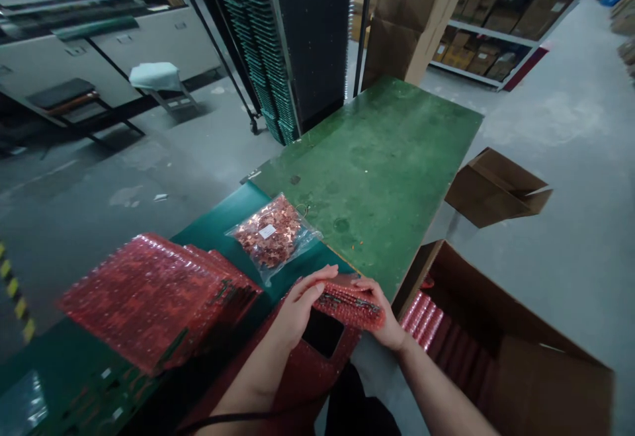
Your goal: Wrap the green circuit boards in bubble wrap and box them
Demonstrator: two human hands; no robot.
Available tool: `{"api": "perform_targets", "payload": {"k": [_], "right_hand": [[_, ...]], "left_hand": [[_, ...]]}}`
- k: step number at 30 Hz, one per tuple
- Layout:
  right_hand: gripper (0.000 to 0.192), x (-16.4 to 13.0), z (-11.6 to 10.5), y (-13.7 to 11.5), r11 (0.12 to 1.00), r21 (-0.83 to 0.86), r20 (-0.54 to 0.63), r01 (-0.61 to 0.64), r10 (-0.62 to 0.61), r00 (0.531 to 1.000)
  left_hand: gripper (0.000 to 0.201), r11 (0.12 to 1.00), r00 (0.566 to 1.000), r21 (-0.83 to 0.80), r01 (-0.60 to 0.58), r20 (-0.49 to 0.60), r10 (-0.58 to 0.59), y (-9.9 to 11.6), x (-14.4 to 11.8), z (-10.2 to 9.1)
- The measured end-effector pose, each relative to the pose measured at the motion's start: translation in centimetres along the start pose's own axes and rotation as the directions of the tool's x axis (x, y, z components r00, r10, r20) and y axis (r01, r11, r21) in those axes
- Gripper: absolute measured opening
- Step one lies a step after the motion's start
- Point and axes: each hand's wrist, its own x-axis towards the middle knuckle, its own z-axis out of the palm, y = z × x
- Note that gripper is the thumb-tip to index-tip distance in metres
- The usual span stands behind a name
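Note:
Between my two hands is a bundle wrapped in red bubble wrap [352, 307], with dark edges of flat pieces showing at its open side. My left hand [301, 300] presses its left side, fingers long and close together. On the opposite side, my right hand [380, 307] grips the bundle with the fingers bent over its far edge. Left of my hands lies a stack of red bubble-wrap sheets or bags [153, 297], with dark pieces at its edge. Just beyond my left hand rests a clear plastic bag of small copper-coloured parts [272, 231], with a white label.
A cardboard box [550, 383] holding several red bubble-wrapped bundles [446, 337] stands at my right. Another open carton [496, 188] is beyond it. The green table [387, 151] stretches ahead, with a rack of green boards [278, 45] behind. Green circuit boards [99, 390] lie lower left.

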Motion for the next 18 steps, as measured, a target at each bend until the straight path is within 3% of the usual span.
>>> {"api": "perform_targets", "payload": {"k": [10, 14, 18], "right_hand": [[0.037, 0.57, -0.18, 0.18, 0.994, -0.061, 0.023, 0.087, -0.085, 0.996], [0.033, 0.64, -0.21, 0.36, 0.989, -0.098, 0.033, 0.112, -0.109, 0.993], [0.032, 0.47, -0.17, 0.6, 0.987, -0.118, 0.018, 0.105, -0.103, 0.994]], "left_hand": [[0.034, 0.999, 0.997, 0.044, -0.001, -0.074, 0.004, -0.09, 0.01, 0.77], [0.049, 0.995, 0.99, 0.074, -0.068, -0.12, 0.076, -0.09, -0.17, 0.79], [0.066, 0.988, 0.989, -0.068, -0.137, -0.068, 0.133, -0.39, -0.01, 0.76]]}}
